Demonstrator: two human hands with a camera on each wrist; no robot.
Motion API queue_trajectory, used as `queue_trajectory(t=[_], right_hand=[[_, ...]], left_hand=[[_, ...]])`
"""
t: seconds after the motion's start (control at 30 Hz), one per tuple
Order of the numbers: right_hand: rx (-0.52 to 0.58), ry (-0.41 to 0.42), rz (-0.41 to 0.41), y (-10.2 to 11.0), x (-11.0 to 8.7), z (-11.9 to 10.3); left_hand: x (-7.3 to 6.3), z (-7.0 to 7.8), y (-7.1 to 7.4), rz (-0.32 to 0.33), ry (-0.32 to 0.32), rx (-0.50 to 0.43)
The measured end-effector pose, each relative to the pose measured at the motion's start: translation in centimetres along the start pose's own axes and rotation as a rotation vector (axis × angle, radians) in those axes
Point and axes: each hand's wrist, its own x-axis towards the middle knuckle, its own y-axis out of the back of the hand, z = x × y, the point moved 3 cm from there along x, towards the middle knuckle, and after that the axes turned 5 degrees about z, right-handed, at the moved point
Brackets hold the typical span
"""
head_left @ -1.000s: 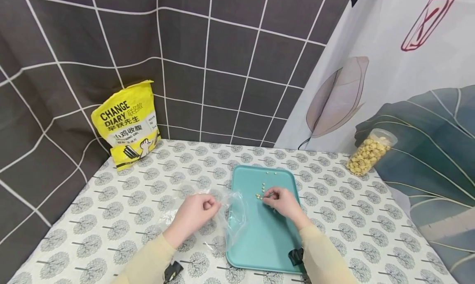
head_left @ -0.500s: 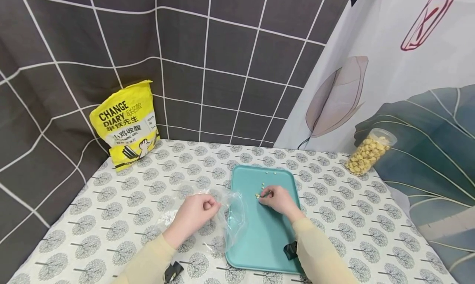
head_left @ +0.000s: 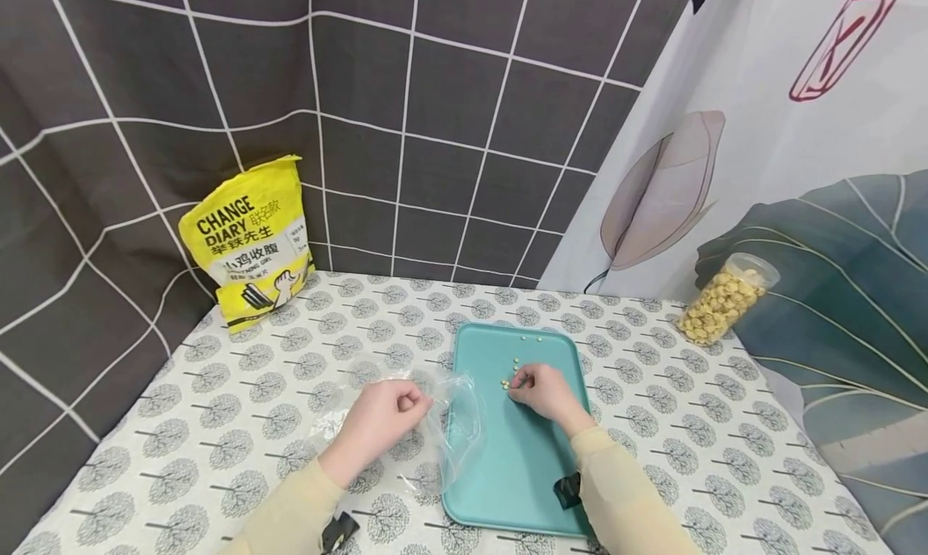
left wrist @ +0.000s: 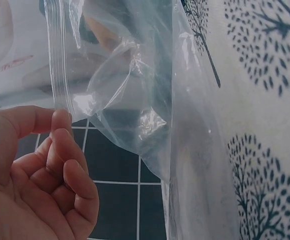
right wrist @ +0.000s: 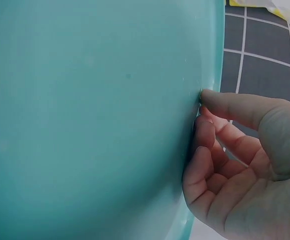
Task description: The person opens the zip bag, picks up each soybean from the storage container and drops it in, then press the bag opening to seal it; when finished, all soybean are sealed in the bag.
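Note:
In the head view my left hand [head_left: 387, 414] pinches the edge of a clear zip bag [head_left: 460, 434], whose opening spreads over the left side of a teal tray [head_left: 500, 490]. The left wrist view shows the bag's ridged zip strip [left wrist: 60, 60] at the thumb and forefinger, the other fingers curled. My right hand [head_left: 544, 390] is low over the tray, fingertips right at a few small yellow kernels [head_left: 505, 385]. Seen from the right wrist, its thumb and forefinger pinch a tiny yellowish kernel [right wrist: 201, 95], mostly hidden. More loose kernels [head_left: 516, 360] lie farther up the tray.
A yellow snack bag [head_left: 250, 245] stands at the back left against a dark grid curtain [head_left: 449, 136]. At the back right a clear jar of popcorn [head_left: 725, 301] leans against the printed hanging. A tree-patterned cloth [head_left: 217, 426] covers the table.
My right hand has shifted slightly left, bringing its fingertips up to the group of kernels. The left hand and the zip bag have stayed in place.

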Motion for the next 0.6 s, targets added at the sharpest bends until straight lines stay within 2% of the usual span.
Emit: queue_trajectory(t=[0.33,0.6], right_hand=[[0.019,0.051,-0.001,0.1,-0.9,-0.5],[0.111,0.134,-0.046,0.2,-2.5,-1.7]], left_hand=[[0.0,0.2,-0.1,-0.005,0.003,-0.001],[0.1,0.4,-0.1,-0.008,0.002,-0.013]])
